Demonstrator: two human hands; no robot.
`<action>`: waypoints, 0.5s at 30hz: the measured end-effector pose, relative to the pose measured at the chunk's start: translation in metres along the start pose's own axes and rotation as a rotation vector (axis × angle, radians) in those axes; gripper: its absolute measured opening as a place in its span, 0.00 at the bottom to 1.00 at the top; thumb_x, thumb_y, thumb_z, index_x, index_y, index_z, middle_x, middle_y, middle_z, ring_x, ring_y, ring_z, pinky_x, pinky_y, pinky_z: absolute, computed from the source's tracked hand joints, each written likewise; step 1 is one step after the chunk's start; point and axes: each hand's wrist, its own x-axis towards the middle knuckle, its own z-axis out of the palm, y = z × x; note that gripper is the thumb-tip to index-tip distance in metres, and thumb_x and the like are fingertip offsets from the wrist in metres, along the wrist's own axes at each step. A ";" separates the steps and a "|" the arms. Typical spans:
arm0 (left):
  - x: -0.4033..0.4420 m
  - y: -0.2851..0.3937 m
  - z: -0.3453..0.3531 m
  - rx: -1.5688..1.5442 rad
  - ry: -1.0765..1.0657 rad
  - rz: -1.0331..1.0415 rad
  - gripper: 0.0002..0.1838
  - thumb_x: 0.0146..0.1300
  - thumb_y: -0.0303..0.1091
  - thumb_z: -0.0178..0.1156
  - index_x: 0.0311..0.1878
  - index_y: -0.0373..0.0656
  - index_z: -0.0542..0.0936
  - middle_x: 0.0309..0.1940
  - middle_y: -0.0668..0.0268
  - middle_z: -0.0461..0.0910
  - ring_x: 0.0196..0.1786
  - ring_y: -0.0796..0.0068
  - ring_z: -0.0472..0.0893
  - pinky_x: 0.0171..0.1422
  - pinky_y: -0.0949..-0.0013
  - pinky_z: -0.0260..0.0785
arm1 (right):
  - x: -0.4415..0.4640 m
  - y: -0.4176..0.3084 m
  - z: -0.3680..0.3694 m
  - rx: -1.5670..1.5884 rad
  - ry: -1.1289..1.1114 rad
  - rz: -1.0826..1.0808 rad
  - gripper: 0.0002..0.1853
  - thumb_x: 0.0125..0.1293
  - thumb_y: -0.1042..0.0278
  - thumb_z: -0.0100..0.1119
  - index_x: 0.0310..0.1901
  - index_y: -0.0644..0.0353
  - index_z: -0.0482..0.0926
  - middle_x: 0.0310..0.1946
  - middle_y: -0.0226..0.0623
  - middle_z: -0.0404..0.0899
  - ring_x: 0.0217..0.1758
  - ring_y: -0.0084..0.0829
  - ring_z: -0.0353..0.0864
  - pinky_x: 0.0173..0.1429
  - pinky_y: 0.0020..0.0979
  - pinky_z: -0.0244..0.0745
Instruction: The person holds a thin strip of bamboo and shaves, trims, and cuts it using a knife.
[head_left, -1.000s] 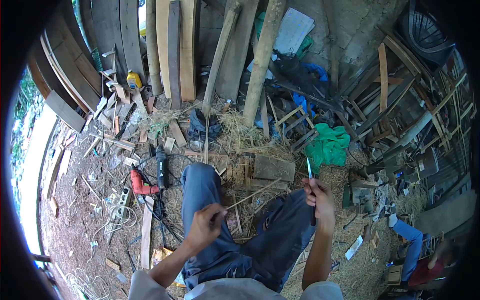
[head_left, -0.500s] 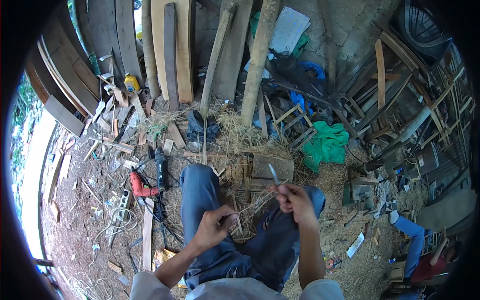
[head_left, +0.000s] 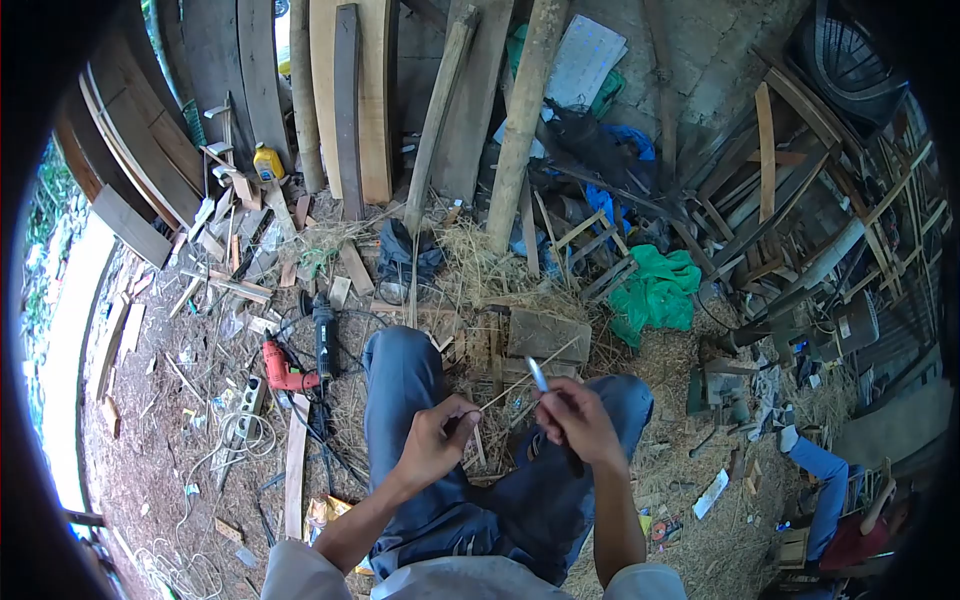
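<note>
My left hand pinches one end of a thin pale strip of wood or bamboo, which slants up to the right over my lap. In my right hand is a knife, fingers closed round its dark handle, the bright blade pointing up and left. The blade lies close to the strip; whether they touch I cannot tell. Beyond my knees are a wooden block and an upright piece of wood among shavings.
To the left lie a red drill, an angle grinder and a power strip with cords. A green plastic sheet lies right of the block. Boards lean at the back. Another person sits at the lower right.
My right hand has turned and moved slightly down and left, so the knife blade now shows near the strip. The strip now points more clearly up to the right. My left hand is slightly higher.
</note>
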 end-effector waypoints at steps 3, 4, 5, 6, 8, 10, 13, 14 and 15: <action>0.001 0.010 0.003 0.069 0.003 0.005 0.03 0.65 0.25 0.57 0.38 0.35 0.77 0.22 0.67 0.76 0.25 0.83 0.71 0.30 0.75 0.63 | -0.003 -0.010 0.022 0.037 -0.072 0.159 0.11 0.70 0.68 0.52 0.51 0.60 0.73 0.22 0.29 0.72 0.20 0.13 0.63 0.22 0.17 0.56; 0.000 0.012 0.005 0.071 -0.004 0.018 0.03 0.64 0.25 0.57 0.38 0.35 0.77 0.22 0.66 0.76 0.25 0.83 0.71 0.31 0.75 0.63 | -0.002 -0.007 0.028 0.127 -0.117 0.199 0.13 0.69 0.69 0.53 0.54 0.58 0.74 0.23 0.29 0.73 0.20 0.13 0.62 0.22 0.17 0.55; 0.000 0.013 0.006 0.074 -0.012 0.032 0.03 0.64 0.25 0.58 0.38 0.35 0.77 0.22 0.65 0.77 0.25 0.83 0.71 0.31 0.75 0.64 | -0.001 -0.004 0.028 0.127 -0.115 0.200 0.13 0.69 0.69 0.53 0.54 0.58 0.74 0.23 0.29 0.73 0.20 0.13 0.62 0.22 0.17 0.55; -0.001 0.014 0.007 0.075 -0.014 0.031 0.03 0.64 0.25 0.58 0.38 0.35 0.77 0.22 0.65 0.77 0.25 0.83 0.71 0.31 0.75 0.64 | 0.001 0.000 0.028 0.161 -0.106 0.233 0.13 0.68 0.69 0.54 0.53 0.58 0.75 0.23 0.29 0.74 0.20 0.13 0.62 0.22 0.17 0.54; -0.003 0.017 0.006 0.112 0.012 0.084 0.03 0.62 0.24 0.58 0.38 0.35 0.77 0.23 0.63 0.77 0.25 0.83 0.72 0.30 0.74 0.64 | 0.002 0.001 0.028 0.199 -0.101 0.267 0.13 0.68 0.70 0.55 0.53 0.58 0.75 0.23 0.28 0.74 0.20 0.13 0.62 0.22 0.17 0.54; -0.004 0.017 0.005 0.106 -0.002 0.070 0.03 0.62 0.24 0.58 0.38 0.35 0.77 0.23 0.62 0.78 0.25 0.82 0.73 0.30 0.74 0.65 | 0.002 -0.006 0.024 0.172 -0.099 0.236 0.11 0.67 0.70 0.57 0.49 0.60 0.78 0.23 0.29 0.74 0.19 0.13 0.63 0.22 0.16 0.54; -0.005 0.021 0.003 0.107 -0.008 0.063 0.03 0.62 0.24 0.58 0.38 0.36 0.77 0.23 0.62 0.78 0.24 0.81 0.73 0.30 0.73 0.65 | 0.002 -0.003 0.020 0.084 0.066 0.248 0.11 0.66 0.70 0.57 0.48 0.63 0.78 0.23 0.29 0.75 0.18 0.12 0.62 0.20 0.16 0.53; -0.007 0.023 0.001 0.117 0.002 0.064 0.03 0.62 0.24 0.58 0.38 0.36 0.77 0.22 0.63 0.78 0.24 0.81 0.73 0.29 0.73 0.64 | 0.006 0.000 0.007 0.083 0.066 0.246 0.11 0.66 0.70 0.57 0.48 0.63 0.78 0.23 0.29 0.75 0.18 0.12 0.62 0.20 0.16 0.53; -0.010 0.022 -0.003 0.116 0.000 0.067 0.03 0.62 0.24 0.58 0.38 0.36 0.77 0.22 0.63 0.78 0.24 0.81 0.73 0.29 0.73 0.64 | 0.011 0.005 -0.016 0.137 0.204 0.149 0.11 0.66 0.71 0.58 0.48 0.63 0.78 0.23 0.29 0.75 0.17 0.12 0.62 0.20 0.16 0.53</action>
